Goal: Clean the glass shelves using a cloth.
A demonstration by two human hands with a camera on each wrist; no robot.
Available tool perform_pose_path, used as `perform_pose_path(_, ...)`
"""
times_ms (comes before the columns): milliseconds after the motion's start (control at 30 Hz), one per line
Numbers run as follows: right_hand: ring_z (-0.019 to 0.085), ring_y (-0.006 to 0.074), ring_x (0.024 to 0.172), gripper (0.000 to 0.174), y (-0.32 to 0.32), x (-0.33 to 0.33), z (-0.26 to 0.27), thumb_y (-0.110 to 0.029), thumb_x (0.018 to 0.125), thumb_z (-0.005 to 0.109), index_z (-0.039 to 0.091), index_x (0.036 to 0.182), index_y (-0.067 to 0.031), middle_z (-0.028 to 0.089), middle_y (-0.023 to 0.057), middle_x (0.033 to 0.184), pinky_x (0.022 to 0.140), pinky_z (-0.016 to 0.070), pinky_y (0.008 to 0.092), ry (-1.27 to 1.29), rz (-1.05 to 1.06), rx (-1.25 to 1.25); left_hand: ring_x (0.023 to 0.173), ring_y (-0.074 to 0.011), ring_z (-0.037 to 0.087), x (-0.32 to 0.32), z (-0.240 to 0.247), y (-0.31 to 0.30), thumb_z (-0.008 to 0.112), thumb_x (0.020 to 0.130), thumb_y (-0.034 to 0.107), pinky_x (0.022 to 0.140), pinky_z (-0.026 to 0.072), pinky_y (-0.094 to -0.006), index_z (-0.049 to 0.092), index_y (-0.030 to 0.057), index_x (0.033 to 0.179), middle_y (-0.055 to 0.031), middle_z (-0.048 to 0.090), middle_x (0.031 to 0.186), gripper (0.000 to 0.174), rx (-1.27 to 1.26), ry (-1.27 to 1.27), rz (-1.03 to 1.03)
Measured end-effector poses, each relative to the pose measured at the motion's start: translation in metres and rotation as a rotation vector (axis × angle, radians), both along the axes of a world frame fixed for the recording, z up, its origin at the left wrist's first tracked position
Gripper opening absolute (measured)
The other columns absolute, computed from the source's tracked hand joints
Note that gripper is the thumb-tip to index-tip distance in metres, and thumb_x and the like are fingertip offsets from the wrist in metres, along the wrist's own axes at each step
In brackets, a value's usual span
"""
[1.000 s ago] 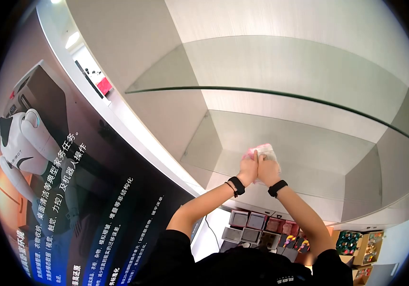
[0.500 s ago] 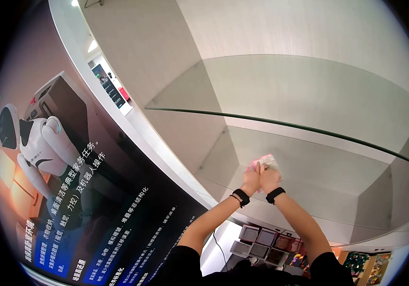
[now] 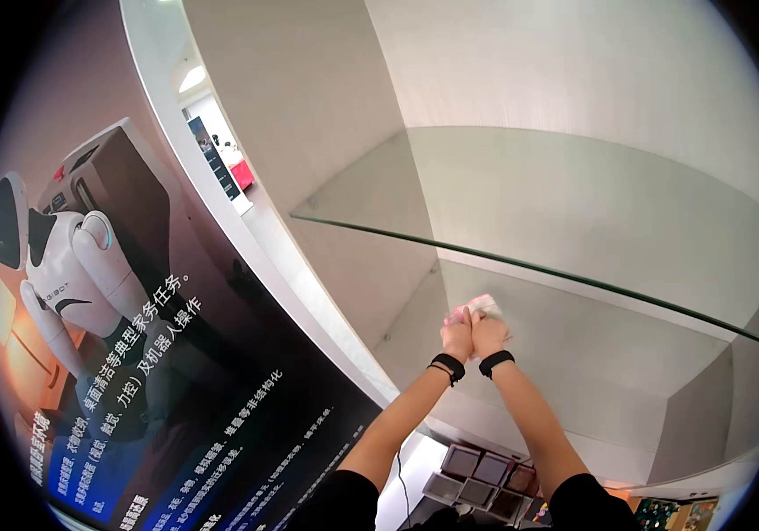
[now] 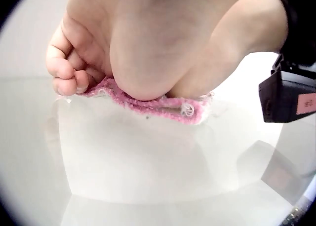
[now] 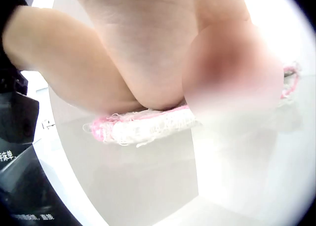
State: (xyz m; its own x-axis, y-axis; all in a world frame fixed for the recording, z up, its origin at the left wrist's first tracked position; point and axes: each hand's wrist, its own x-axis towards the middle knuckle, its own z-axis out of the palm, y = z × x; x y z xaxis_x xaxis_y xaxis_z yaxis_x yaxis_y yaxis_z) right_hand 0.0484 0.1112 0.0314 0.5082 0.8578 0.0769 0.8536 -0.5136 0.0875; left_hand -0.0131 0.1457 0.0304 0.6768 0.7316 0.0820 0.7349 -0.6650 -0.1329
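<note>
A pink and white cloth (image 3: 479, 303) with frayed edges lies flat under both hands on the lower glass shelf (image 3: 574, 354). My left hand (image 3: 457, 340) holds its left part; in the left wrist view curled fingers (image 4: 69, 80) meet the pink edge (image 4: 187, 118), and the heel of the palm presses down on it. Close beside it, my right hand (image 3: 490, 336) grips the cloth's right part. The right wrist view shows that palm resting on the white, stringy side (image 5: 153, 129), its fingers largely blurred. Each wrist wears a black band.
An upper glass shelf (image 3: 574, 203) spans the cabinet above the hands, its front edge close over them. The cabinet's left side wall (image 3: 309, 115) borders a printed robot banner (image 3: 132, 292). Grey bins (image 3: 477, 491) stand below.
Both hands and the cloth have slid left along the lower shelf, closer to the left wall. The head view has shifted, and the upper shelf sits lower in it.
</note>
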Motion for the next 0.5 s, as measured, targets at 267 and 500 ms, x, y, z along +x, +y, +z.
perform_pose_path(267, 0.053, 0.0174, 0.058, 0.031, 0.029, 0.006, -0.022, -0.022, 0.074, 0.035, 0.033, 0.101, -0.0079, 0.054, 0.0049, 0.075, 0.038, 0.0368, 0.0314, 0.033, -0.018, 0.137, 0.052, -0.0137, 0.053, 0.001, -0.011, 0.025, 0.045, 0.066, 0.023, 0.042, 0.0388, -0.0275, 0.017, 0.0015, 0.116, -0.0029, 0.055, 0.065, 0.061, -0.011, -0.089, 0.009)
perform_pose_path(500, 0.053, 0.0207, 0.052, 0.019, 0.000, -0.031, -0.001, -0.016, 0.068, 0.040, 0.042, 0.080, -0.0010, 0.052, 0.0100, 0.059, 0.044, 0.0408, 0.0319, 0.081, 0.261, 0.311, 0.045, -0.0103, 0.049, -0.021, -0.096, 0.058, 0.056, 0.056, 0.034, 0.030, 0.0279, -0.0256, 0.010, -0.0044, 0.116, 0.0013, 0.052, 0.057, 0.085, 0.335, -0.268, -0.143)
